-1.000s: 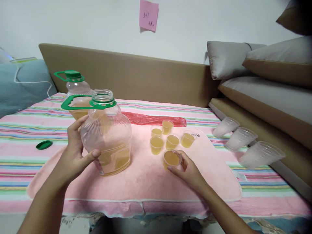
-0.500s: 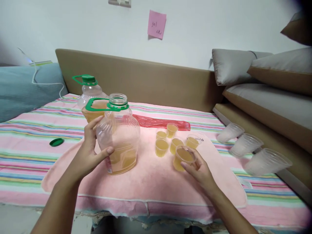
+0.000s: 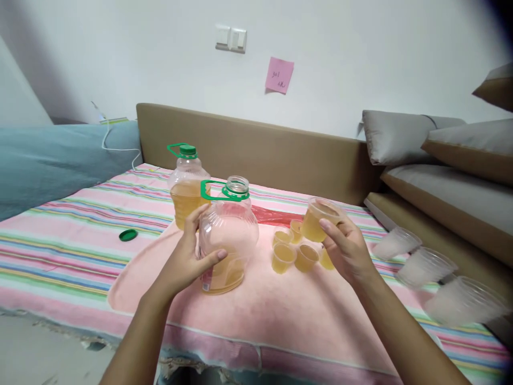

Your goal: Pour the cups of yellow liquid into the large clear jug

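Note:
My left hand [image 3: 188, 256] is wrapped round the side of an uncapped clear jug [image 3: 230, 230] with a green handle, which stands upright on the pink mat [image 3: 264, 315] and holds yellow liquid in its lower part. Raised above the mat, my right hand [image 3: 347, 240] grips a clear plastic cup [image 3: 316, 222] of yellow liquid by its side. Below and left of that cup, several filled cups [image 3: 283, 258] stand close together; one at the right is partly hidden by my right hand.
A capped jug [image 3: 186, 200] of yellow liquid stands behind at the left. A green cap [image 3: 128, 235] lies on the striped cloth [image 3: 68, 251]. Red plastic [image 3: 268, 215] is behind the cups. Stacks of cups [image 3: 427, 267] lie at the right beside cushions [image 3: 449, 187].
My right hand has lifted its cup from low near the mat to above the other cups. My left hand stays on the jug. The camera view has shifted, tilting up and left.

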Available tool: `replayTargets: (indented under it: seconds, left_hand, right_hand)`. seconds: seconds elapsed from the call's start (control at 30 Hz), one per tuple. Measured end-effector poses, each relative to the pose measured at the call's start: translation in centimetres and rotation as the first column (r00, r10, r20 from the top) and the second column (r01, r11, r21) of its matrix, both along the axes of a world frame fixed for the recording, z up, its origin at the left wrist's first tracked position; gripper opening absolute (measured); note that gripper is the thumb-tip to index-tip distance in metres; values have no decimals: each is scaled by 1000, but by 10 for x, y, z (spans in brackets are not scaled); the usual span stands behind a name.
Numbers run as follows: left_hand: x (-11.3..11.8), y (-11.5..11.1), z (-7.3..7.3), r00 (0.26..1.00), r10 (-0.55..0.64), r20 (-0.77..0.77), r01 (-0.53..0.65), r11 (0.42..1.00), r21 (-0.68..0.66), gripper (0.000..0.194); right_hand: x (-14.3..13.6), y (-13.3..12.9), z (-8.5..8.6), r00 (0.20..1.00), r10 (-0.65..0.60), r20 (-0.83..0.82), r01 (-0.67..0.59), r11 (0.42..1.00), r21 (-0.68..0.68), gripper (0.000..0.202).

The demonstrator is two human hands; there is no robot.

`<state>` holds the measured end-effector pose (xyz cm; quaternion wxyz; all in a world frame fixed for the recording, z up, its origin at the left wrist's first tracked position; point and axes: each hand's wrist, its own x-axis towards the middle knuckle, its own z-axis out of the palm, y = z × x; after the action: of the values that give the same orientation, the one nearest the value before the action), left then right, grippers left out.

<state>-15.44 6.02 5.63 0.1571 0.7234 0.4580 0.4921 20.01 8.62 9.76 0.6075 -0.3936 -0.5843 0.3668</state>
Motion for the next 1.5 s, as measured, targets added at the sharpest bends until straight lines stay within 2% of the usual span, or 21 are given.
replayTargets:
  seconds: [0.27,0.47,0.87,1.1,1.5]
  left_hand:
    - [4,-7,1,997,-32,63,38,995,-89,104]
    - [7,-11,7,996,-31,78,40,992,-120,105]
    - [8,-14,8,992,-44,122,65,982,-174,103]
    - [8,-12,9,992,-58,116,75,987,-142,102]
    - [8,-13,8,992,-44,117,63,985,-162,101]
  right_hand:
    - [-45,18,45,988,134,-83,-129,990,60,61]
    - [-74,22,63,964,250,-93,-247,968,42,59]
    - [-89,35,63,956,247,159,-265,959,103,61]
    - [-92,32,69,963,257,82,-263,962,77,65]
    - [-88,33,73,960,262,102,-271,958,91,64]
